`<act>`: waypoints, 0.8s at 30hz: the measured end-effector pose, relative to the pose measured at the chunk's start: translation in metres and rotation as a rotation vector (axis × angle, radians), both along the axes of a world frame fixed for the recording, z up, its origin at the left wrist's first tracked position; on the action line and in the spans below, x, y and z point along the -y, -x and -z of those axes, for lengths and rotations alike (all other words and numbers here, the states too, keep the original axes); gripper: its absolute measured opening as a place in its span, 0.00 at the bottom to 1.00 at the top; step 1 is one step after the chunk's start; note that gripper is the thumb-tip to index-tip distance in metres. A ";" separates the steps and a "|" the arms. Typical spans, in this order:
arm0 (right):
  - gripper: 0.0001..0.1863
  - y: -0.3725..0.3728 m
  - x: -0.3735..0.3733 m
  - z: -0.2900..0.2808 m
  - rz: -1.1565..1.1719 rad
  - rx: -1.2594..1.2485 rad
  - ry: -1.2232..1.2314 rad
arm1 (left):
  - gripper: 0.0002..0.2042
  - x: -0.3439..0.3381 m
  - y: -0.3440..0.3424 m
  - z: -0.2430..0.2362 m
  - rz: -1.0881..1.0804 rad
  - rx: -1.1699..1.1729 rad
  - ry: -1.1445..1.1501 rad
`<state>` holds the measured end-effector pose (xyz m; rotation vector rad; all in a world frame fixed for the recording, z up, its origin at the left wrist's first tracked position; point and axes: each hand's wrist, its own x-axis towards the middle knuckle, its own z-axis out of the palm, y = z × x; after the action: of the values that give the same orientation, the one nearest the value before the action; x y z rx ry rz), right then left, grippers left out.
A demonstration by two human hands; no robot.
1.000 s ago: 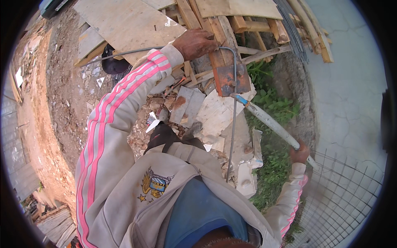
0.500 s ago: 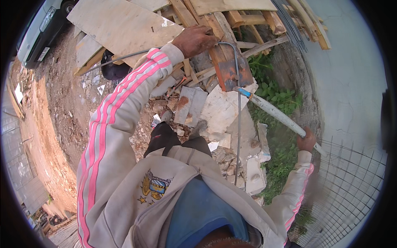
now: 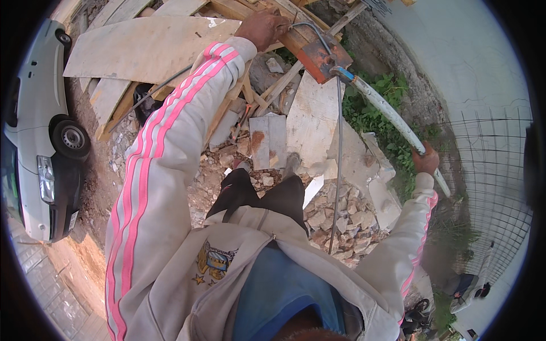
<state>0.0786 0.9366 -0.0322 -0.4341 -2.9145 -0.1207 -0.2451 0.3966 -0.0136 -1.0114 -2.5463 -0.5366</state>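
Observation:
My left hand point(image 3: 264, 28) is closed round a thin grey steel bar point(image 3: 339, 148) at the top of a wooden beam point(image 3: 296, 41). A rusty orange-edged metal plate point(image 3: 324, 58) sits on the beam's near end. Beyond my left fingers the bar curves over this plate, then runs down toward me past the rubble. Its other length passes behind my left sleeve to the far left. Out to the right, my right hand point(image 3: 425, 158) is wrapped round a whitish pipe point(image 3: 391, 112) near its lower end. The pipe's blue tip meets the plate's edge beside the bar.
Plywood sheets point(image 3: 151, 48) and timber are piled ahead. Broken masonry point(image 3: 347, 219) and flat slabs point(image 3: 310, 111) lie around my feet. Green plants point(image 3: 381, 102) grow along the wall at right, where wire mesh point(image 3: 492, 170) leans. A white car point(image 3: 42, 131) stands at left.
My view has turned, bringing more of the car in at left. The pipe now slants more steeply toward me, my right hand still on it. My left hand keeps its place on the bar.

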 end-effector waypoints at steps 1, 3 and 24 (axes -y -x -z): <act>0.23 -0.020 0.020 0.003 0.055 -0.011 0.005 | 0.10 0.001 0.001 0.001 -0.002 -0.001 0.009; 0.24 -0.043 0.051 -0.001 0.122 0.014 -0.044 | 0.10 0.000 0.003 0.007 0.009 -0.001 0.019; 0.18 -0.156 0.387 -0.035 0.725 -0.080 -0.023 | 0.19 -0.009 0.032 0.014 0.099 0.139 -0.322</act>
<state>0.2350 0.5497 0.0027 -1.4243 -2.5281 -0.2270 -0.2772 0.4051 -0.0280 -1.0133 -2.4262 -1.0392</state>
